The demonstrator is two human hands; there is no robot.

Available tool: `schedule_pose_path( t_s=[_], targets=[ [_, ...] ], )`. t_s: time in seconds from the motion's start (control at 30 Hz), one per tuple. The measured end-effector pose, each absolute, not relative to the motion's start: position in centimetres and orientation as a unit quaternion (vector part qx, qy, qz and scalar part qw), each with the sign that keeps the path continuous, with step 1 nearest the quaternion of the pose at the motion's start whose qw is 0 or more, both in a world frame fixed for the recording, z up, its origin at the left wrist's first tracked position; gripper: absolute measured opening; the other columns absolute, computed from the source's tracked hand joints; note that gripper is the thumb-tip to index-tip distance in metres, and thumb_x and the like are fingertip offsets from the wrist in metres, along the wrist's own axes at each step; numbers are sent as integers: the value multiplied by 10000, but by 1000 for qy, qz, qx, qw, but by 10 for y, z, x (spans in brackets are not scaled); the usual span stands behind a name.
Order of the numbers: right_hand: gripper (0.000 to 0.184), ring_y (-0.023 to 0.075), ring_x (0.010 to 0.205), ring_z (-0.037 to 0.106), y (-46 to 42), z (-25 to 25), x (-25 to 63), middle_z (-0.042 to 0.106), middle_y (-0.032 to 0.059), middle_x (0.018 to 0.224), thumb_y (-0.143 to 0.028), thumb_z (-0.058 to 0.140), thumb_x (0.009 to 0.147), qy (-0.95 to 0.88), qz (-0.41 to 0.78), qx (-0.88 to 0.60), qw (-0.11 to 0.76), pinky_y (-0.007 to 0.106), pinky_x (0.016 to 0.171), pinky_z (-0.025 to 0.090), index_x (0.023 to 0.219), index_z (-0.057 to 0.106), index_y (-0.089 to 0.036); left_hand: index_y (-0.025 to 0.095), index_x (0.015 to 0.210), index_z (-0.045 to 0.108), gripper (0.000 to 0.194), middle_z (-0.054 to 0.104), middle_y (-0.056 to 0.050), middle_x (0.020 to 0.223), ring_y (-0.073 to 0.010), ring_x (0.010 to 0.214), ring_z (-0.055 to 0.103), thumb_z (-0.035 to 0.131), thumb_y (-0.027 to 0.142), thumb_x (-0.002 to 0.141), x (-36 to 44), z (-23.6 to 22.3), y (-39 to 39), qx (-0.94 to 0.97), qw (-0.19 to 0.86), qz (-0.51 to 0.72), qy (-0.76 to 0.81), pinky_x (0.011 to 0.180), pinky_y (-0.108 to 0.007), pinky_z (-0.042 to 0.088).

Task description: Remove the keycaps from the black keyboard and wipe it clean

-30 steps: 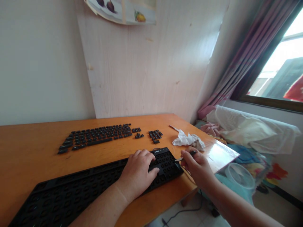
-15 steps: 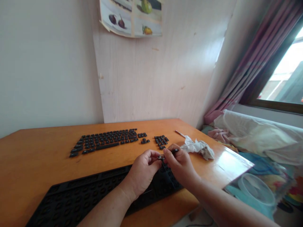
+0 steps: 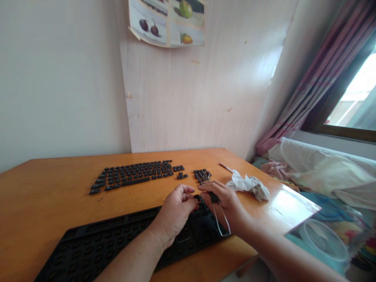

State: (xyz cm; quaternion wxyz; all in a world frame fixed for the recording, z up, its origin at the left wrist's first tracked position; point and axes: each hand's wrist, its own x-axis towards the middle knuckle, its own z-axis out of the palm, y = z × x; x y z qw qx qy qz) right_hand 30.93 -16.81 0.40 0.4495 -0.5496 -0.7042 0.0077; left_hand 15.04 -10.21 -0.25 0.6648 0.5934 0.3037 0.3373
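Observation:
A black keyboard base (image 3: 96, 244) with its keycaps removed lies across the near side of the orange table (image 3: 44, 188). The removed keycaps (image 3: 135, 174) are laid out in rows farther back. My left hand (image 3: 174, 213) hovers over the base's right end with fingers curled in a pinch. My right hand (image 3: 227, 205) meets it there, closed on a wire keycap puller (image 3: 219, 219) whose black handle sits at my fingers and whose wire loops hang down. A small dark piece between the fingertips is too small to name.
A crumpled white cloth (image 3: 248, 185) lies on the table's right end beside a thin stick. Past the table edge stand a round plastic tub (image 3: 326, 243) and a heap of bedding (image 3: 320, 168). A fruit poster (image 3: 167, 21) hangs on the wall.
My left hand lifted off the keyboard base and both hands came together above its right end. The puller's wire loops now hang down from my right hand. The view shifted slightly left and down.

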Motion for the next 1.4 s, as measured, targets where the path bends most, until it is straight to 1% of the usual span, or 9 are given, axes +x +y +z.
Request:
schedule_pose_path(
  t_s=[0.07, 0.17, 0.33, 0.47, 0.5, 0.6, 0.83, 0.97, 1.4],
  targets=[
    [220, 189, 859, 622, -169, 2, 316, 659, 69, 952, -238, 571, 880, -737, -6, -556, 384, 309, 772, 485, 1078, 668, -241, 166, 1016, 548, 276, 672, -9, 798, -147, 771, 635, 627, 193, 754, 150, -2, -103, 589, 670, 338, 300, 773, -285, 456],
    [265, 191, 863, 609, -172, 1, 319, 644, 62, 946, -218, 601, 854, -751, -13, -571, 332, 301, 758, 471, 1110, 663, -247, 164, 1054, 536, 297, 685, -11, 823, -140, 790, 632, 595, 161, 763, 150, -2, -104, 594, 672, 334, 290, 782, -276, 453],
    [210, 182, 835, 608, -169, 8, 325, 645, 56, 922, -218, 603, 855, -751, -5, -578, 319, 284, 732, 461, 1050, 677, -235, 160, 1126, 509, 362, 708, -34, 883, -174, 878, 647, 615, 221, 785, 150, 0, -104, 619, 643, 334, 303, 841, -309, 443],
    [192, 172, 837, 614, -151, 8, 357, 656, 52, 946, -256, 596, 862, -715, -10, -608, 346, 290, 761, 466, 1029, 685, -222, 152, 1099, 534, 347, 707, -54, 914, -195, 904, 648, 621, 286, 791, 148, 2, -101, 646, 588, 353, 335, 832, -319, 436],
    [197, 164, 787, 610, -145, 6, 368, 653, 43, 907, -262, 617, 839, -704, -13, -622, 341, 284, 728, 467, 1015, 692, -217, 150, 1094, 540, 343, 706, -56, 916, -197, 904, 648, 616, 296, 793, 148, 2, -100, 649, 582, 355, 338, 824, -319, 438],
    [221, 149, 716, 590, -128, -3, 399, 640, 34, 869, -267, 633, 809, -687, -16, -664, 294, 272, 672, 454, 1008, 708, -210, 150, 1088, 549, 339, 701, -58, 910, -197, 900, 646, 605, 319, 798, 146, 1, -99, 654, 573, 358, 342, 802, -313, 443],
    [252, 152, 744, 585, -112, -18, 422, 630, 46, 897, -216, 613, 822, -699, -19, -683, 212, 268, 693, 429, 1051, 720, -223, 145, 1072, 576, 354, 689, -60, 883, -199, 870, 639, 620, 359, 793, 146, 0, -98, 667, 560, 350, 346, 783, -307, 451],
    [276, 161, 805, 598, -108, -21, 419, 635, 56, 944, -190, 603, 823, -711, 8, -671, 211, 265, 736, 436, 1070, 721, -226, 139, 1046, 595, 334, 669, -56, 869, -190, 847, 625, 620, 359, 798, 146, 0, -97, 672, 555, 349, 346, 785, -306, 454],
    [293, 168, 778, 601, -101, -30, 426, 636, 58, 896, -208, 601, 830, -719, 13, -658, 223, 253, 725, 442, 1096, 722, -221, 152, 1042, 603, 323, 665, -50, 863, -184, 827, 612, 612, 382, 815, 146, -5, -95, 677, 548, 350, 344, 765, -290, 451]
  ],
)
